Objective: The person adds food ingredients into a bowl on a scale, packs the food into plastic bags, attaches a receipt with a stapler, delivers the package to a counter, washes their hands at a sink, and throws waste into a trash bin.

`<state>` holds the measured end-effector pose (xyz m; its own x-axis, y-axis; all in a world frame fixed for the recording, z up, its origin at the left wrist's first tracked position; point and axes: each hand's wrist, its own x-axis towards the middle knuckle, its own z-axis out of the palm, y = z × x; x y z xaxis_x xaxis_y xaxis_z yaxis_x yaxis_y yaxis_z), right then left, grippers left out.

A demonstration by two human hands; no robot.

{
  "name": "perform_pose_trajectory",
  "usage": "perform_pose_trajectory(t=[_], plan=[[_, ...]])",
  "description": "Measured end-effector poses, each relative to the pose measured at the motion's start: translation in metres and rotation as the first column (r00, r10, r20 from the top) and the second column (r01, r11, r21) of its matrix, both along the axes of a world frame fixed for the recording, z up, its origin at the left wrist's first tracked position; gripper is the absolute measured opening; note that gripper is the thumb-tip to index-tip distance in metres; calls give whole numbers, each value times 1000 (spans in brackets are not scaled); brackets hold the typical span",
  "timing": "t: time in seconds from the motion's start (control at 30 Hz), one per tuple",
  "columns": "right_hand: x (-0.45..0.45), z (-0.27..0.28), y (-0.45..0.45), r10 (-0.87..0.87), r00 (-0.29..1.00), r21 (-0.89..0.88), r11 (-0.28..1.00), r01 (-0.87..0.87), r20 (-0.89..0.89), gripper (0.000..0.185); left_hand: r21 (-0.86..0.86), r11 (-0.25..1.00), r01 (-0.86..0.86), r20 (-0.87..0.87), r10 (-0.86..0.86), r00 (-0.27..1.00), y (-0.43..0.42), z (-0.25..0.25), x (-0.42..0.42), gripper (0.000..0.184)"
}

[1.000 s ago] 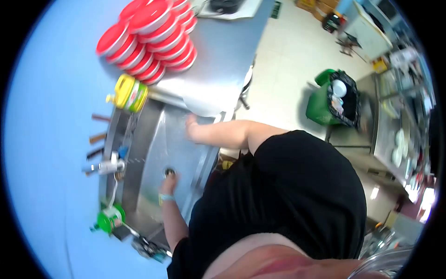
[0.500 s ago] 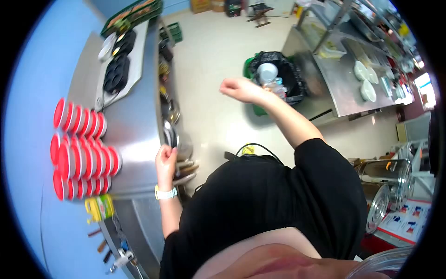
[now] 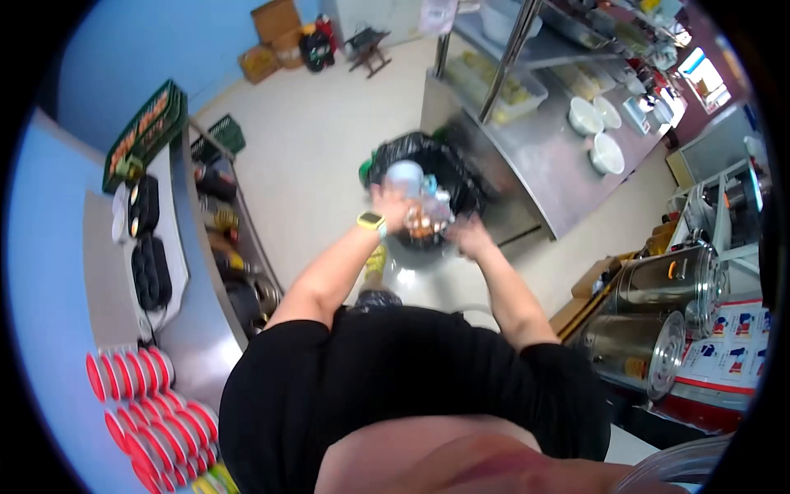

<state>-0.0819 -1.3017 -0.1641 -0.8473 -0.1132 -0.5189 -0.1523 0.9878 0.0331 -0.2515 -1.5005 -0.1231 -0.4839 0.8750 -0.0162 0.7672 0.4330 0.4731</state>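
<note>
A bin lined with a black bag (image 3: 461,177) stands on the floor in front of me. Inside it lie a pale round container (image 3: 405,174), clear plastic pieces and brown-and-white scraps (image 3: 428,221). My left hand (image 3: 393,206), with a yellow-and-white watch (image 3: 372,220) on its wrist, is over the bin's left near side, close to the container. On the other side, my right hand (image 3: 471,237) is at the near right edge of the bag. Both hands are smeared by motion, so finger positions and any contact are unclear.
To the left, a steel counter (image 3: 197,329) carries black moulded pans (image 3: 150,272) and stacked red-and-white lids (image 3: 164,428). A steel table (image 3: 559,193) with white bowls (image 3: 607,154) stands right of the bin. Large metal pots (image 3: 629,354) are at the near right.
My left hand has left the counter edge and come over the bin. My right hand has moved down to the bag's near right edge. The view has shifted and turned.
</note>
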Motion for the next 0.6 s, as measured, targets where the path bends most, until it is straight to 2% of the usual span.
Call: perform_pose_trajectory(t=[0.03,0.07,0.1,0.13,0.17,0.2,0.23,0.27,0.3,0.33,0.37,0.4,0.43,0.47,0.53,0.57,0.6], plan=[[10,-11,7,-219,968,-621,744,248,123,50,-34,999,-13,-114,9,993,18,-16,-18,46],[17,-36,9,-582,805,-861,346,372,114,45,143,989,-23,197,-6,980,41,-22,-41,45],[16,-17,15,-688,452,-744,-195,639,568,40,283,959,-17,592,-161,790,65,-24,-80,45],[16,-26,27,-700,427,-743,-221,632,572,40,356,910,-210,764,-154,627,85,-17,-103,43],[18,-44,46,-818,419,-841,-138,523,394,37,325,863,-385,889,-141,435,107,-1,-133,44],[17,-55,53,-904,378,-907,-25,421,201,34,241,803,-545,966,-145,214,128,17,-164,46],[11,-52,51,-916,347,-904,-39,425,203,34,229,756,-613,970,-227,84,151,33,-199,49],[4,-42,51,-910,183,-854,-258,451,371,31,208,702,-681,947,-320,-41,174,53,-232,53],[-4,-31,52,-851,18,-769,-466,438,526,28,152,703,-695,902,-386,-193,193,72,-263,48],[-13,-25,45,-839,-31,-771,-513,377,544,26,85,711,-698,834,-434,-340,211,85,-287,43],[-22,-19,40,-801,-52,-754,-582,306,597,27,85,728,-680,834,-426,-352,233,94,-306,43],[-28,-17,35,-758,-65,-729,-644,231,649,28,32,732,-680,800,-427,-422,253,100,-322,40],[-34,-15,29,-754,-82,-726,-651,221,652,28,-26,735,-678,761,-425,-490,269,102,-337,38],[-36,-17,24,-752,-103,-722,-655,222,651,28,-28,749,-662,760,-414,-501,285,103,-346,38],[-34,-22,14,-746,-147,-716,-666,210,650,29,179,692,-699,603,-639,-477,317,98,-355,26],[-30,-21,9,-720,-202,-693,-694,195,664,28,18,652,-758,636,-592,-494,324,104,-354,12],[-26,-21,6,-691,-255,-669,-721,181,676,28,11,667,-745,633,-582,-511,336,90,-361,12]])
